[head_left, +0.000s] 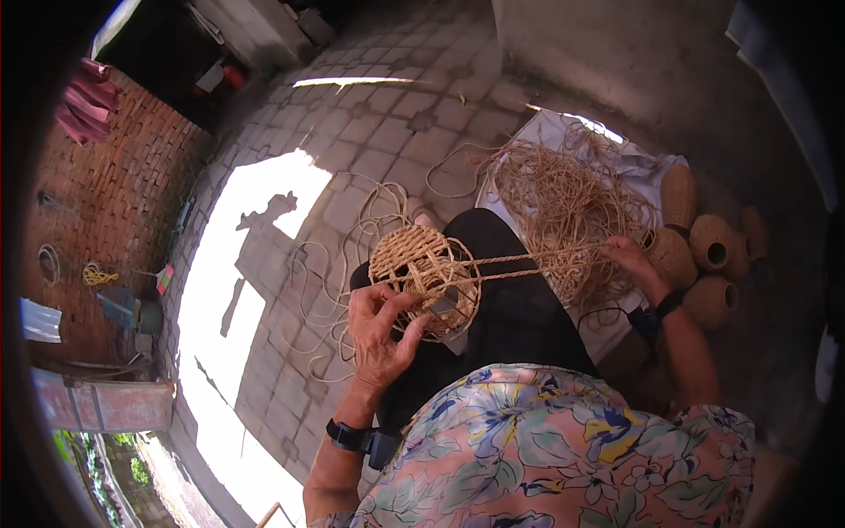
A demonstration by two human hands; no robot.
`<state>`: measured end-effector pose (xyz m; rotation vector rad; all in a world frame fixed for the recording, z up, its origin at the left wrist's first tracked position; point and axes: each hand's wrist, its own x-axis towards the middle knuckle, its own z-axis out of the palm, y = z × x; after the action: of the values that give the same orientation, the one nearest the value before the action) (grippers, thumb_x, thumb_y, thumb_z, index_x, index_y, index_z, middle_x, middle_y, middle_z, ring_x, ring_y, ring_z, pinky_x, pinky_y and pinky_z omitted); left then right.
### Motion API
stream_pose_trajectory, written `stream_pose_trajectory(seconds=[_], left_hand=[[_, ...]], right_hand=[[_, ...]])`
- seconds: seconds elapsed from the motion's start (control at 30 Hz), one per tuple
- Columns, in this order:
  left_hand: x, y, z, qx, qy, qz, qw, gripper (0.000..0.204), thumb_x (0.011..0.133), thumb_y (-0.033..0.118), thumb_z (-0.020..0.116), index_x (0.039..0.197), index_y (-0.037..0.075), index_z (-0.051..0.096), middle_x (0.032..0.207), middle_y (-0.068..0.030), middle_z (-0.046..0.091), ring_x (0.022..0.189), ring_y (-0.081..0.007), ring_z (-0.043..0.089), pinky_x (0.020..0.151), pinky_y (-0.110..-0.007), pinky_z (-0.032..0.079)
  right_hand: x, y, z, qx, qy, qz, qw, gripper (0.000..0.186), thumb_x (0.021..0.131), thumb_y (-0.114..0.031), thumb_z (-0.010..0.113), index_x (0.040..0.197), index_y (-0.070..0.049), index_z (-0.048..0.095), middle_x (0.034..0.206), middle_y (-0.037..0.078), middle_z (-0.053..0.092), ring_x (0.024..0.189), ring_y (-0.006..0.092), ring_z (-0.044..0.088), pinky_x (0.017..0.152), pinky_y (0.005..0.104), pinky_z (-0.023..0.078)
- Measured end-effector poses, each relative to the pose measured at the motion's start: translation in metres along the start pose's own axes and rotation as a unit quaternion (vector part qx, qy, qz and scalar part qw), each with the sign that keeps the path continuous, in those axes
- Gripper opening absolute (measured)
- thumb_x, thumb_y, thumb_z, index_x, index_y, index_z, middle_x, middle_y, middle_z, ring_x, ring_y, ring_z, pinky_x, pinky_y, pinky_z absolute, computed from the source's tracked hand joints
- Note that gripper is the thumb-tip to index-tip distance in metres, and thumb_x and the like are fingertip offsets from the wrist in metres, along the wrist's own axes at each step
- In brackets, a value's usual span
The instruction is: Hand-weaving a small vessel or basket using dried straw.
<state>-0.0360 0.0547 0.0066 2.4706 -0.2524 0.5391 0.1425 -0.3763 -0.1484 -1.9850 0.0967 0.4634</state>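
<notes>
On my lap rests a round, partly woven basket of tan cord, its weave dense on the far left and more open on the near right. My left hand grips the basket's near left side, thumb and fingers bent at its edge. Out to the right, my right hand is closed on a twisted cord. Two strands of that cord run taut from the basket across my right thigh to those fingers. What lies under my left fingertips is partly hidden.
A heap of loose cord covers a white sheet at the right. Several finished woven vases stand beyond my right hand. Loose cord strands trail over the paving on the left. A brick wall rises at the far left.
</notes>
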Motion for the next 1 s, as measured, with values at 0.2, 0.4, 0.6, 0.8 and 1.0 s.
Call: stream_pose_trajectory(seconds=[0.2, 0.4, 0.6, 0.8, 1.0], left_hand=[[0.014, 0.004, 0.018, 0.079, 0.030, 0.050, 0.995, 0.023, 0.072, 0.013, 0.077, 0.094, 0.011, 0.071, 0.091, -0.0076, 0.057, 0.088, -0.0255, 0.053, 0.079, -0.040, 0.041], [0.010, -0.002, 0.030, 0.029, 0.056, 0.017, 0.998, 0.025, 0.069, 0.011, 0.077, 0.093, 0.012, 0.070, 0.091, -0.0053, 0.056, 0.088, -0.0244, 0.053, 0.078, -0.039, 0.038], [0.010, -0.002, 0.039, 0.008, 0.087, 0.029, 0.996, 0.025, 0.068, 0.009, 0.077, 0.092, 0.012, 0.070, 0.091, -0.0057, 0.056, 0.087, -0.0243, 0.053, 0.078, -0.039, 0.039], [0.005, -0.005, 0.034, 0.010, 0.084, 0.022, 0.996, 0.023, 0.072, 0.007, 0.077, 0.094, 0.009, 0.071, 0.091, -0.0081, 0.053, 0.088, -0.0250, 0.052, 0.077, -0.037, 0.042], [0.007, -0.007, 0.035, -0.006, 0.079, 0.038, 0.996, 0.022, 0.072, 0.009, 0.078, 0.093, 0.010, 0.072, 0.089, -0.0067, 0.053, 0.087, -0.0246, 0.052, 0.078, -0.037, 0.042]], right_hand=[[-0.018, -0.063, -0.003, -0.316, -0.061, -0.141, 0.936, 0.039, 0.079, -0.031, 0.074, 0.104, -0.002, 0.065, 0.095, 0.011, 0.064, 0.090, 0.0260, 0.062, 0.078, 0.0363, 0.049], [-0.050, -0.195, 0.103, -0.169, 0.000, -0.493, 0.853, 0.031, 0.079, -0.026, 0.071, 0.104, -0.008, 0.066, 0.103, 0.010, 0.062, 0.099, 0.0271, 0.060, 0.091, 0.0421, 0.039], [-0.057, -0.198, 0.162, -0.169, -0.108, -0.471, 0.859, 0.026, 0.087, -0.029, 0.067, 0.076, -0.006, 0.062, 0.072, 0.009, 0.058, 0.076, 0.0270, 0.057, 0.077, 0.0413, 0.040], [0.004, -0.092, 0.045, -0.061, -0.102, -0.299, 0.947, 0.033, 0.096, -0.027, 0.057, 0.077, 0.000, 0.059, 0.068, 0.002, 0.053, 0.065, 0.0120, 0.052, 0.063, 0.0293, 0.044], [0.011, 0.022, -0.069, -0.475, 0.109, 0.023, 0.873, 0.026, 0.080, -0.022, 0.067, 0.094, 0.000, 0.066, 0.088, 0.020, 0.067, 0.086, 0.0374, 0.065, 0.072, 0.0442, 0.051]])
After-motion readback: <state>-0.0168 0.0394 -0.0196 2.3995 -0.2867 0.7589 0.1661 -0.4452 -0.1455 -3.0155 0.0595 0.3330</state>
